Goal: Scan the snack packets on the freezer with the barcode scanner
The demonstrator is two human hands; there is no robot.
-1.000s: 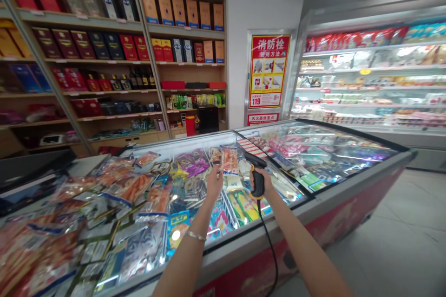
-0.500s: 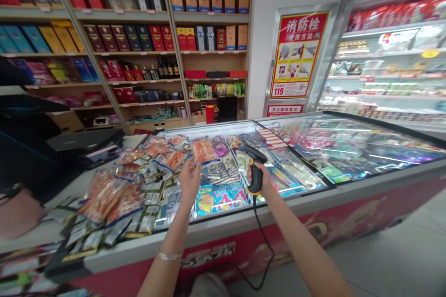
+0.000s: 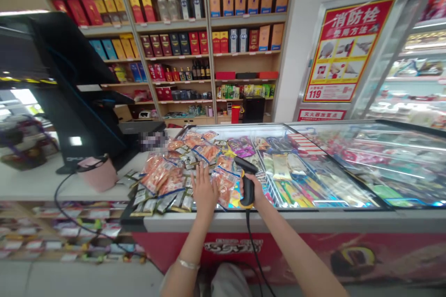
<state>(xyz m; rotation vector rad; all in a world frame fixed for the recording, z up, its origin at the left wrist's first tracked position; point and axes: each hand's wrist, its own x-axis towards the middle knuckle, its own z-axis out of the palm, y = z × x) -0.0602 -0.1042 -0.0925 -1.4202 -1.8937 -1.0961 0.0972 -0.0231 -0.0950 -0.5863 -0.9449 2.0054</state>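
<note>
The right hand (image 3: 253,190) has its grip clamped round the handle of a scanner (image 3: 246,179), which stands nearly upright, head tipped up and left toward the snack packets (image 3: 163,176) heaped on the freezer lid (image 3: 313,167). The left hand (image 3: 204,188) lies flat with fingers spread on those packets. A cord (image 3: 256,255) hangs below the scanner; a black monitor (image 3: 75,83) stands on the table at left.
</note>
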